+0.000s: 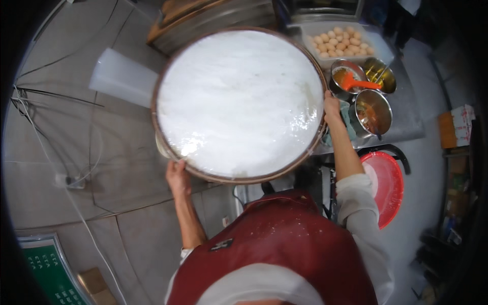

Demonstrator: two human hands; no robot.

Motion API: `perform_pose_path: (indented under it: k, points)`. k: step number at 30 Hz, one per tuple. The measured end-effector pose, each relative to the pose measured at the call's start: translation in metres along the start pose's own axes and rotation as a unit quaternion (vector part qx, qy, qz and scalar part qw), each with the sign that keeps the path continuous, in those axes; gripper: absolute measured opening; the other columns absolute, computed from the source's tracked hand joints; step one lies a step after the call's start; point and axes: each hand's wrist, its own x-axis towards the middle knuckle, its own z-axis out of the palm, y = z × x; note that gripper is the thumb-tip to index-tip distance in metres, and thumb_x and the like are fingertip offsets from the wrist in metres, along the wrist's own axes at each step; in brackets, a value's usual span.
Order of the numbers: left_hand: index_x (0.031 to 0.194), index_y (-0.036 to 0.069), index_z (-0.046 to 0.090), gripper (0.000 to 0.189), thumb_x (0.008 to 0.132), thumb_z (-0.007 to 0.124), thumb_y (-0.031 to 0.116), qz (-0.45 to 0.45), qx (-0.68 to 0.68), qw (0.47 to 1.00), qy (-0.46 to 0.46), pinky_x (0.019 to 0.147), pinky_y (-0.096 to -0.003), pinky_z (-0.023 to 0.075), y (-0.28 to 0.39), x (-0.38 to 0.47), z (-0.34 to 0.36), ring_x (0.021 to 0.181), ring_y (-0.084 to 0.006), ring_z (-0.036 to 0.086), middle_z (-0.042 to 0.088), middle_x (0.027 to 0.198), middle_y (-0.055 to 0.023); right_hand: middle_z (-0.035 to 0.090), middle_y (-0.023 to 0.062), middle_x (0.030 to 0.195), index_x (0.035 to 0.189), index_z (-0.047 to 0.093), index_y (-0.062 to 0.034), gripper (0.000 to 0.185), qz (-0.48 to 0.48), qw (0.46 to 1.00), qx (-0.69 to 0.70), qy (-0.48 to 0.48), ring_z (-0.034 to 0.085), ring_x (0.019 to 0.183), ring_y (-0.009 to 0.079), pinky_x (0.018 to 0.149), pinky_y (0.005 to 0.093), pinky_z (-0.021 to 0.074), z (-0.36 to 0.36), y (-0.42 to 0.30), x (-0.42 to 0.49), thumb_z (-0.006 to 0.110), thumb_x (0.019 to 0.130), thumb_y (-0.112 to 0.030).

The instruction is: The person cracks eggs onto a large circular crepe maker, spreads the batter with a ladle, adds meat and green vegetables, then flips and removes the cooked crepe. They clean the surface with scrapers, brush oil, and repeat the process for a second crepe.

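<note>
A large round tray [240, 103] with a brown rim and a shiny white sheet or layer across it fills the middle of the view. My left hand [178, 178] grips its rim at the lower left, and my right hand [331, 106] holds the rim at the right side. The fingers under the tray are hidden. Close beyond my right hand, metal pots stand on a metal table; one [370, 113] holds reddish-brown contents, another [381, 76] yellow liquid. An orange-headed utensil [356, 82] rests across a third pot.
A plastic bin of eggs [337, 42] stands at the back right. Below the metal table [408, 122] is a red basin [387, 190]. A wooden box or cabinet [221, 23] lies beyond the tray, and a translucent white container [124, 78] is at its left. Cables hang along the left wall.
</note>
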Motion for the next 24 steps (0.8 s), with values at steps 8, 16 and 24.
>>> perform_pose_path:
  k: [8, 16, 24]
  points:
    - [0.111, -0.001, 0.059, 0.028, 0.093, 0.059, 0.021, -0.113, 0.060, 0.990, -0.065, 0.052, -0.0258, 0.0472, -0.101, 0.054, -0.010, 0.063, -0.0134, 0.057, 0.062, 0.081, -0.0044, 0.064, 0.0297, 0.092, 0.089, 0.067, 0.0036, 0.051, -0.155, 0.921, -0.359, -0.001, 0.061, 0.092, 0.0452, 0.083, 0.0499, 0.0466, -0.027, -0.042, -0.030, 0.046, 0.091, -0.043]
    - [0.070, 0.003, 0.058, 0.029, 0.090, 0.057, 0.024, -0.131, 0.217, 0.967, -0.036, 0.046, -0.0285, 0.0469, -0.201, 0.009, -0.086, 0.052, -0.0194, 0.056, 0.060, 0.066, -0.0102, 0.066, 0.0227, 0.087, 0.083, 0.070, -0.0014, 0.027, -0.247, 0.824, -0.510, -0.027, 0.065, 0.086, 0.0376, 0.077, 0.0446, 0.0511, -0.093, -0.173, 0.114, 0.060, 0.083, -0.026]
    - [0.069, 0.022, 0.062, 0.011, 0.067, 0.067, 0.032, 0.166, 0.730, 0.492, -0.444, 0.060, -0.0429, 0.0501, -0.321, -0.110, -0.137, 0.074, -0.0231, 0.062, 0.061, 0.071, 0.0019, 0.067, 0.0201, 0.094, 0.092, 0.067, -0.0022, 0.022, -0.360, 0.767, -0.514, 0.136, 0.064, 0.090, 0.0383, 0.082, 0.0434, 0.0518, -0.048, -0.189, 0.350, 0.056, 0.082, -0.019]
